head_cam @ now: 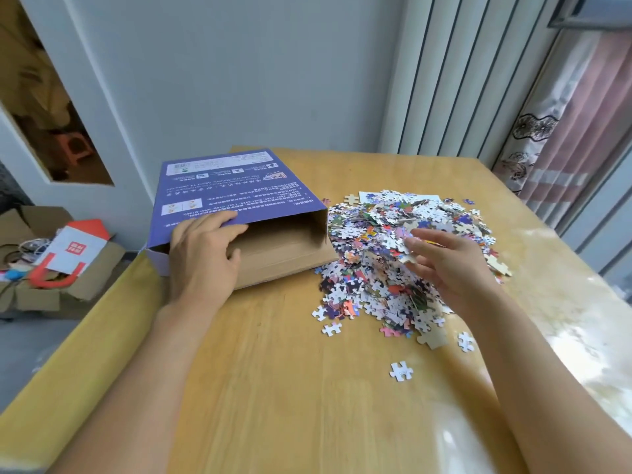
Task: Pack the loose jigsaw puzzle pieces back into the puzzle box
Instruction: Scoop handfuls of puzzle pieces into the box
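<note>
A purple puzzle box (236, 189) lies flat on the wooden table (273, 371), its open brown mouth facing me. My left hand (201, 254) grips the box's upper front edge, fingers on top and thumb inside the opening. To the right of the box lies a big heap of loose jigsaw pieces (393, 258). My right hand (451, 265) hovers over the heap with fingers spread and slightly blurred; whether it holds pieces is not clear. Stray pieces (401, 371) lie nearer me.
The table's left edge drops to a floor with cardboard boxes and a red-and-white paper bag (68, 258). A wall and white folding door stand behind; a curtain (564, 131) hangs at the right. A sheet of paper (369, 196) lies under the heap's far side.
</note>
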The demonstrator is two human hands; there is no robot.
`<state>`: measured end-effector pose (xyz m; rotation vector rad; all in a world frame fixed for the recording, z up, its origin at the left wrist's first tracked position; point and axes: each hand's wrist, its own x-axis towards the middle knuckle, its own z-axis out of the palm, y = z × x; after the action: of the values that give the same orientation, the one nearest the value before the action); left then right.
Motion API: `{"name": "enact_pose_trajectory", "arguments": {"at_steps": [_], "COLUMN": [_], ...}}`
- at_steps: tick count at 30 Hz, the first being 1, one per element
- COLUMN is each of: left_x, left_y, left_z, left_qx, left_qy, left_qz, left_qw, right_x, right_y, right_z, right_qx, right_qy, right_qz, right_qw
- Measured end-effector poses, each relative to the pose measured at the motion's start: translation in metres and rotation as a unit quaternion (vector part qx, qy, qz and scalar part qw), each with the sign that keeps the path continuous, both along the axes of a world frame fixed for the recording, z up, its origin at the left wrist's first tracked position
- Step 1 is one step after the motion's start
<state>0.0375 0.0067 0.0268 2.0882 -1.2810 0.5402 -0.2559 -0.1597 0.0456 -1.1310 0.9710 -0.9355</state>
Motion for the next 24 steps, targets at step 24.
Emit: {"name": "enact_pose_trajectory", "arguments": {"at_steps": [24], "left_x": [-0.004], "left_y": [0.000], "left_z": [-0.002], "left_qx": [-0.026], "left_qy": [0.001], "left_qz": [-0.005], "left_qw": [1.000], "right_x": [0.067], "right_y": [0.059], "right_z": [0.043], "right_qx": [0.057], "right_qy": [-0.043], "right_qz": [0.135], "right_qw": [0.988]}}
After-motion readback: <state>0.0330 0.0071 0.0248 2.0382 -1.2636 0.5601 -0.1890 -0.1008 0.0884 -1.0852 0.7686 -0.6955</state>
